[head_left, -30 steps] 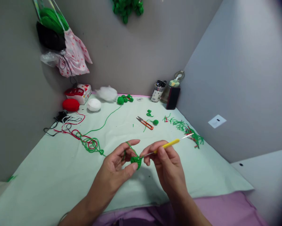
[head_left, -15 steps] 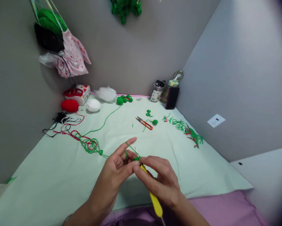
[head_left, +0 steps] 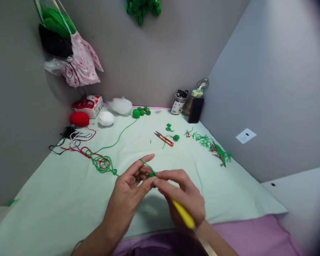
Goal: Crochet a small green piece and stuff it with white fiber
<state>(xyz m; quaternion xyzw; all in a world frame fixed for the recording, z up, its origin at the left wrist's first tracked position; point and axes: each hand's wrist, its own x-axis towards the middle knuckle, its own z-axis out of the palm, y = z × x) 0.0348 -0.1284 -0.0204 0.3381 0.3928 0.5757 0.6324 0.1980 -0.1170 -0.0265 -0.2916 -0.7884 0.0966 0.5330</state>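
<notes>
My left hand [head_left: 131, 188] pinches a small piece of green crochet [head_left: 150, 175] between thumb and fingers, its index finger stretched out with green yarn [head_left: 146, 163] running over it. Close against it, my right hand [head_left: 185, 195] grips a crochet hook [head_left: 183, 214] by its yellow handle. The hook's tip is at the green piece, mostly hidden by my fingers. From my left hand the yarn leads to a loose green tangle [head_left: 102, 165] on the pale cloth.
Orange thread snips [head_left: 165, 139] and a small green ball [head_left: 176, 138] lie ahead of my hands. Yarn scraps [head_left: 210, 145] are strewn to the right. Red [head_left: 79, 119] and white yarn balls [head_left: 105, 118] sit back left; a pen holder [head_left: 178, 103] and a phone [head_left: 196, 110] stand back right.
The yellow handle has swung to a lower, more rightward slant as my right hand turned. The hook's tip, visible above the piece before, is now mostly hidden. My left hand has shifted slightly left.
</notes>
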